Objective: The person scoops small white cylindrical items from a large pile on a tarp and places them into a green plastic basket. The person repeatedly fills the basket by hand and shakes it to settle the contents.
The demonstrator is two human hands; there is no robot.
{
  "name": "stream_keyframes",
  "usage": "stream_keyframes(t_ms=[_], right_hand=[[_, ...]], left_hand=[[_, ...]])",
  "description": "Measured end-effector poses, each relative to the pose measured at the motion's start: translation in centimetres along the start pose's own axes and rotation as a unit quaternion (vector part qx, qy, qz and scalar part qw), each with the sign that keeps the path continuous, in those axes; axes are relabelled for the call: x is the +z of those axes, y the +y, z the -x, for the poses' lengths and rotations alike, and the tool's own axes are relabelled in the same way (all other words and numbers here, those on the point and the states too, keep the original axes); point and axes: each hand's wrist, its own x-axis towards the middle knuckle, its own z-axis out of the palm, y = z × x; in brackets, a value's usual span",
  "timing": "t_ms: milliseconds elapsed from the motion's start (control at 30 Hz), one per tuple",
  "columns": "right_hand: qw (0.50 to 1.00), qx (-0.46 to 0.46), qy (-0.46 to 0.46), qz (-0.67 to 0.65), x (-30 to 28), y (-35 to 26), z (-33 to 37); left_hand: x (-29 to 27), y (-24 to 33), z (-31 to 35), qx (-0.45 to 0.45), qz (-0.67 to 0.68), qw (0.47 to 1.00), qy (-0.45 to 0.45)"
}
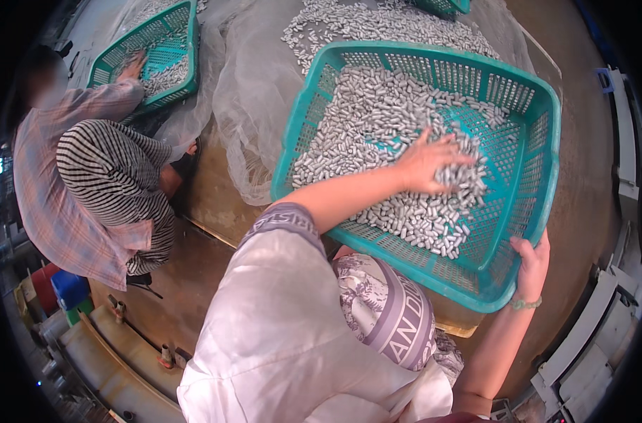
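Observation:
A large green plastic basket [398, 51] with mesh walls stands tilted in front of me. Many small silver, capsule-shaped pieces [363, 106] are heaped on its left and middle part. My left hand [434, 162] reaches into it, fingers spread over the pieces and slightly blurred by motion. Some pieces beside its fingers are smeared too. At the basket's near right corner my right hand [530, 264], with a beaded bracelet at the wrist, grips the rim, thumb on the outer side. The fingers' far side is partly hidden by the rim.
More silver pieces [391, 25] lie spread on clear plastic sheeting [254, 106] beyond the basket. To the left, a co-worker [88, 176] in a plaid shirt reaches into another green basket [192, 49]. Tan containers with valves [120, 352] stand at lower left, pale metal framing [624, 162] at right.

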Motion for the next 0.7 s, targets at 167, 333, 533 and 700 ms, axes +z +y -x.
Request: stream_keyframes(t_ms=[167,333,533,700], right_hand=[[1.0,-0.015,0.0,0.007,0.0,0.0,0.2],[1.0,-0.029,-0.003,-0.005,-1.1,2.6,-0.6],[1.0,-0.014,0.008,-0.002,-0.5,1.5,-0.7],[1.0,0.005,0.001,-0.006,-0.2,1.6,-0.2]], left_hand=[[-3.6,-8.4,-1.8,-0.031,-0.165,0.986,-0.022],[-6.4,-7.6,6.6,0.011,-0.216,0.967,-0.132],[-2.1,2.8,5.9,0.128,-0.019,0.978,-0.165],[1.9,1.4,-2.5,0.156,-0.102,0.98,-0.071]])
